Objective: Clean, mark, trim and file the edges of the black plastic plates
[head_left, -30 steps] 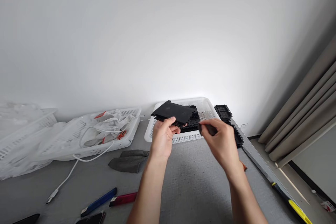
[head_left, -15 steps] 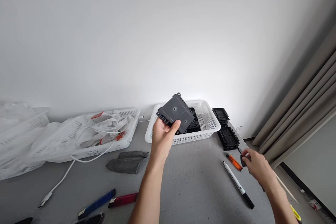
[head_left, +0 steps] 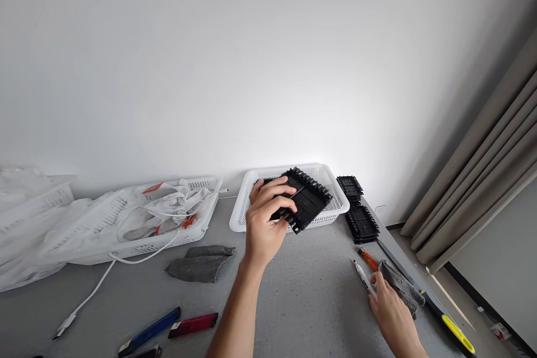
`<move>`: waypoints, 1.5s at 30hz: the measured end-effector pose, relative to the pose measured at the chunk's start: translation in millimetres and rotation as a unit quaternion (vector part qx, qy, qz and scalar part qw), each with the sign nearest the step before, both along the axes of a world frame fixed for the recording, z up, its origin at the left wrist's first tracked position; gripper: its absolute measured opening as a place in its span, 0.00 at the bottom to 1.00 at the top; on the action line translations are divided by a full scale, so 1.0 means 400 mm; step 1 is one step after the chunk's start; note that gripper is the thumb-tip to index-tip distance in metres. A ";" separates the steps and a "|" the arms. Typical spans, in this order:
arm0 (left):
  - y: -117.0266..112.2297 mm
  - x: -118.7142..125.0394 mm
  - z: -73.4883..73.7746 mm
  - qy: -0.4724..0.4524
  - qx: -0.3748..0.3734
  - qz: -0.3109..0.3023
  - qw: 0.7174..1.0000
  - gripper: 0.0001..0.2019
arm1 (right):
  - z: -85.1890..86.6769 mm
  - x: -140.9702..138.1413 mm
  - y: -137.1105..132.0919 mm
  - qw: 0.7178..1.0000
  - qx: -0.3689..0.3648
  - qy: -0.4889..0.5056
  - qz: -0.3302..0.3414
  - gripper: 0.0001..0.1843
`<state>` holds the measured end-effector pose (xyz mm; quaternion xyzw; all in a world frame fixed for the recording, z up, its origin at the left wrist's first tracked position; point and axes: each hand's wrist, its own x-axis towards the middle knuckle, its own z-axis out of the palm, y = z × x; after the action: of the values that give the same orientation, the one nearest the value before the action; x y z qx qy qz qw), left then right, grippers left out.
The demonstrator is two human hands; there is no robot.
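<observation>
Black tooth-edged plastic panel (head_left: 310,205) | near grey table's (head_left: 302,296) far edge, above white basket's (head_left: 326,218) near rim | left hand (head_left: 267,221) grips it tilted; loosening could drop it | right hand (head_left: 391,309) at white marker (head_left: 363,277), hold unclear; fumbling could knock it into orange lighter (head_left: 368,258)

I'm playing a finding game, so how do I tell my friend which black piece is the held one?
On the grey table, find the rightmost white basket, near the wall. Overlapping it in the view, the left hand holds a flat black piece with a toothed edge. Unlike the black pieces stacked on the table to the basket's right, this one is tilted in a hand.
</observation>
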<state>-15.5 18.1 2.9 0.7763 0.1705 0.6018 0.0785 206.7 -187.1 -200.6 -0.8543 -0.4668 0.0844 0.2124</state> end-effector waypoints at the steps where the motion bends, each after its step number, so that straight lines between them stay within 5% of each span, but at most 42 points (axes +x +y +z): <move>1: 0.000 0.000 0.000 0.006 0.016 0.008 1.000 0.14 | -0.001 0.000 -0.001 0.999 0.022 0.024 0.000 0.09; 4: 0.000 0.002 -0.002 0.011 0.044 0.016 0.999 0.14 | 0.050 0.000 -0.007 0.985 0.092 0.148 0.020 0.13; 8: -0.001 0.008 -0.008 0.001 0.037 -0.018 0.999 0.12 | 0.234 -0.001 0.026 0.926 0.123 0.340 0.113 0.17; 12: -0.001 0.014 -0.015 -0.012 0.017 -0.032 0.999 0.12 | 0.411 -0.029 0.145 0.824 0.271 0.474 0.152 0.13; 14: 0.000 0.011 -0.015 -0.018 -0.012 -0.065 0.998 0.11 | 0.461 -0.054 0.218 0.775 0.317 0.523 0.159 0.14; 16: 0.003 0.001 -0.012 -0.011 -0.074 -0.128 0.989 0.10 | 0.489 -0.075 0.280 0.762 0.334 0.534 0.149 0.17; 19: 0.004 -0.018 -0.001 0.028 -0.205 -0.233 0.950 0.10 | 0.500 -0.092 0.334 0.748 0.340 0.552 0.145 0.24; 25: 0.035 -0.025 -0.004 0.011 -0.389 -0.348 0.853 0.21 | 0.469 -0.105 0.359 0.757 0.198 0.578 0.232 0.26; 32: 0.106 0.012 -0.067 -0.046 -0.438 -0.414 0.796 0.26 | 0.444 -0.117 0.383 0.756 0.111 0.586 0.271 0.27; 35: 0.086 0.014 -0.072 -0.104 -0.489 -0.425 0.755 0.23 | 0.447 -0.125 0.385 0.723 0.081 0.613 0.307 0.27; 39: 0.055 0.008 -0.066 -0.102 -0.537 -0.406 0.733 0.15 | 0.449 -0.131 0.384 0.695 0.081 0.648 0.301 0.26; 45: 0.041 0.032 -0.042 -0.161 -0.548 -0.292 0.767 0.25 | 0.454 -0.125 0.392 0.696 0.257 0.646 0.182 0.27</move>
<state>-2.9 34.6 -13.7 0.5054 0.2212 0.4706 0.6886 156.7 -30.2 -18.9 -0.4000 -0.3650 0.5289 0.6535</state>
